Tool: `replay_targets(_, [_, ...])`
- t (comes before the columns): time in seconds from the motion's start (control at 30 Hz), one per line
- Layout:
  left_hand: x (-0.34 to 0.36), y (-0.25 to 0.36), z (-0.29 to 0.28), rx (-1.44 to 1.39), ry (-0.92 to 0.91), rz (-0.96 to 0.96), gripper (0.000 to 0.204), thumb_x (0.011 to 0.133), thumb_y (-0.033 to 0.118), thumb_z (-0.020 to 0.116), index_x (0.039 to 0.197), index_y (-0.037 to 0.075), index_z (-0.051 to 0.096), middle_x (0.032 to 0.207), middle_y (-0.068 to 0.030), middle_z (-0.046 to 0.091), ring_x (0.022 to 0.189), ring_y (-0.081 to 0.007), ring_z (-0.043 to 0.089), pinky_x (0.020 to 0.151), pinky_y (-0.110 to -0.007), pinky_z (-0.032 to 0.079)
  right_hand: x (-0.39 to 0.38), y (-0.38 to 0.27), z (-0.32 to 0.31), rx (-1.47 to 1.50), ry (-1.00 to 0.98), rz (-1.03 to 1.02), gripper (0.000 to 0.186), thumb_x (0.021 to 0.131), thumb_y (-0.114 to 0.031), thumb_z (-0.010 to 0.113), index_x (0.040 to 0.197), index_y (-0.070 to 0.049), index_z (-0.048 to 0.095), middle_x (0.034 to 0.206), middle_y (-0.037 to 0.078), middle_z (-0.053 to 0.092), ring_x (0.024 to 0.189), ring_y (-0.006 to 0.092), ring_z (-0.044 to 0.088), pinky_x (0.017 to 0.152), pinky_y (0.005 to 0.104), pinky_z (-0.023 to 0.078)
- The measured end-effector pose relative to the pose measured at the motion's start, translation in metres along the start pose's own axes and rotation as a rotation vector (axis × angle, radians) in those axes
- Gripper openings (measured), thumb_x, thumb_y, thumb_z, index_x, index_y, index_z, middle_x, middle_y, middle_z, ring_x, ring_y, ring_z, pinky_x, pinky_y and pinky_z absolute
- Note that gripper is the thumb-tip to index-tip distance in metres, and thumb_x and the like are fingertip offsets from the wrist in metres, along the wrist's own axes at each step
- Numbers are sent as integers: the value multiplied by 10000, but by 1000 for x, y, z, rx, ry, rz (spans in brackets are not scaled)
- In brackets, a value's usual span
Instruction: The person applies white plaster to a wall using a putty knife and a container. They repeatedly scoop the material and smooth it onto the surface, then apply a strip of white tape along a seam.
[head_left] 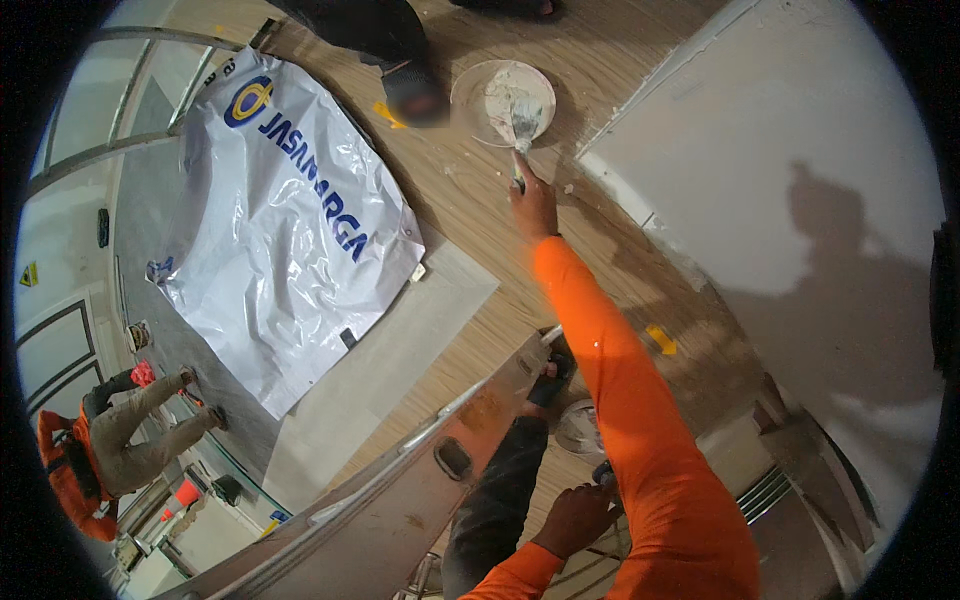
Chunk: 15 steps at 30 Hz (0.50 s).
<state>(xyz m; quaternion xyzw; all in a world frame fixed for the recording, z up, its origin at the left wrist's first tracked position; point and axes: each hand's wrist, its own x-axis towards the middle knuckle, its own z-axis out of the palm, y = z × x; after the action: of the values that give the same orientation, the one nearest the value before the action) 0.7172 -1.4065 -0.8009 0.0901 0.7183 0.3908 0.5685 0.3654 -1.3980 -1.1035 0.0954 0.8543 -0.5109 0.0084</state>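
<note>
Reaching up, the right hand (533, 205) grips a putty knife (524, 125) whose blade dips into the white bowl (502, 100) of plaster. Below the bowl, the left hand (578, 518) curls closed on a ladder rail (600, 545).

The wood-plank floor (470, 210) carries a big crinkled white plastic sheet (290, 240) with blue lettering, spread flat and overlapping a pale grey board (400, 350) beneath its lower edge. Small yellow markers (662, 340) (one beside the ladder, one near the top) lie on the planks. White splatter dots the floor near the wall's base (625, 195).
</note>
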Motion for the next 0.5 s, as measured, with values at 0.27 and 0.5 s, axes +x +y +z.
replay_targets(0.27, [18,-26,71,7,195,-317,421,978,424,546,1107,35,645,893,-194,697,836,-358,688,724,-466,551,-40,77,-50,2,-151,-111,656,915,-113,641,1510,-131,367,1132,231,672,939,323,699,830,401,543])
replay_targets(0.5, [50,-136,168,-500,704,-518,322,925,175,678,1198,59,552,953,-197,700,873,-373,697,758,-432,534,-181,78,-171,255,-370,311,525,912,-239,620,1339,8,440,1001,238,679,932,355,700,829,420,535])
